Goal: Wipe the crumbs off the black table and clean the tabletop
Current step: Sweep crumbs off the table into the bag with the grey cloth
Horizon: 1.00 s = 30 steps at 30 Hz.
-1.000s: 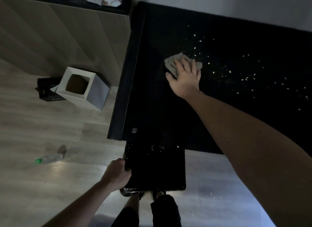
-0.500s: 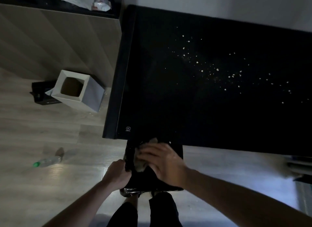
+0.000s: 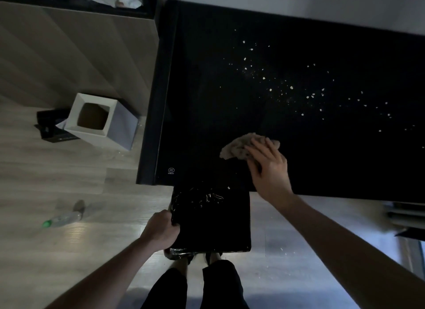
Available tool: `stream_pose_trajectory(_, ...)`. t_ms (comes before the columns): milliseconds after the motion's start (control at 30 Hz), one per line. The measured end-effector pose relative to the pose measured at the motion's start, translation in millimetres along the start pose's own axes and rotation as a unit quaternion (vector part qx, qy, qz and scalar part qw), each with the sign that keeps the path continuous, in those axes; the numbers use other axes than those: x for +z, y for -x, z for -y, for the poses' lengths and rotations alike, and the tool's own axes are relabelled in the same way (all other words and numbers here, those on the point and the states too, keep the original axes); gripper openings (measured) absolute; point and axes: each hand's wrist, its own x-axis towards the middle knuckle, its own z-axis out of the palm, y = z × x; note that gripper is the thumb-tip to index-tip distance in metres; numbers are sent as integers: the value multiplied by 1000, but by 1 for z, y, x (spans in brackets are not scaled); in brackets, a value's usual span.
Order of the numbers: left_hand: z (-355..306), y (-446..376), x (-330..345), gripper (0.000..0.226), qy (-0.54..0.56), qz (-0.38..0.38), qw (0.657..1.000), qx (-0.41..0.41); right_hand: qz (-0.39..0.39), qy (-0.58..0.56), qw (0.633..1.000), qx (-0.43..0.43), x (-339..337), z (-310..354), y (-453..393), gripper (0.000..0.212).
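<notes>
While the left hand (image 3: pixel 161 230) grips the rim of a bag-lined black bin (image 3: pixel 211 219) held under the black table (image 3: pixel 207 113) edge, the right hand (image 3: pixel 269 168) presses a grey cloth (image 3: pixel 236 148) flat-fingered on the tabletop near that edge; crumbs (image 3: pixel 308 97) lie scattered further right

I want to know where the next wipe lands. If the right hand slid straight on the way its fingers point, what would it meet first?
The right hand already rests on the cloth; its fingers point up and left, so past bare black table it would probably reach the crumbs.
</notes>
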Motion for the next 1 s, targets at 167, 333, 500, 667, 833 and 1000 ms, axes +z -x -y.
stream_pose_trajectory(167,1,2,-3,33,2,6,1000,2,33,-1,998,-58,19,31,58,40)
stream_pose_trajectory(333,-3,7,-8,29,-18,-3,1000,6,97,-85,987,-92,13,48,95,43)
stream_pose_trajectory(500,-1,7,-6,33,-11,-10,1000,-5,26,-213,976,-44,-19,56,51,46)
stream_pose_trajectory(667,-3,7,-3,27,-19,-16,999,-20,-26,-188,982,-24,-35,32,-43,40)
stream_pose_trajectory(833,-11,5,1,26,-4,-31,999,-38,-76,-150,986,-6,-35,12,-153,36)
stream_pose_trajectory(1000,-13,4,9,27,9,-39,998,-58,-90,-87,992,20,-40,0,-253,41)
